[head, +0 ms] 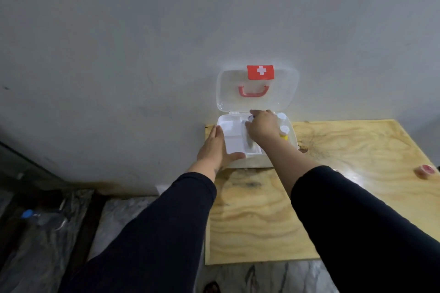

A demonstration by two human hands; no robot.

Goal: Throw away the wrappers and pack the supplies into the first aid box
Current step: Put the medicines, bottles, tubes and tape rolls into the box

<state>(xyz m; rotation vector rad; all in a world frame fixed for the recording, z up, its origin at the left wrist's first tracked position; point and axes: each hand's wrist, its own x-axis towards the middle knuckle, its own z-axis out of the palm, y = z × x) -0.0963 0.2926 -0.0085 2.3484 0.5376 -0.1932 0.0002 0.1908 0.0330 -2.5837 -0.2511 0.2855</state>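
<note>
- I see the first aid box (252, 140) open at the far left corner of the wooden board (262, 221), pushed against the grey wall (142, 43); both hands are on it or over it.
- Its clear lid (257, 89) stands upright behind the hands, leaning on the wall, with a red cross label (260, 72) and a red handle (253, 92) on it.
- My left hand (215, 147) lies along the box's left side, fingers straight and flat against the wall of the box, thumb stretched across the near front edge. It braces the box and clasps nothing else.
- My right hand (260, 126) reaches into the box from the right, fingers curled downward. A small pale item (251, 117) shows at the fingertips, and the fingers appear to pinch it; I cannot tell what it is.
- A white divided tray (234, 135) sits in the left part of the box, between the two hands, with the right fingertips over its right edge.
- Two small bottles (283, 129) with white caps stand in the box just right of the right hand, one behind the other; the nearer one has a yellow body.
- A pink roll (426, 170) lies on the board far to the right of the right hand, well apart from the box.
- Both forearms wear dark sleeves (357, 221).
- A plastic bottle with a blue cap (27, 213) lies on the floor far left of the left hand.
</note>
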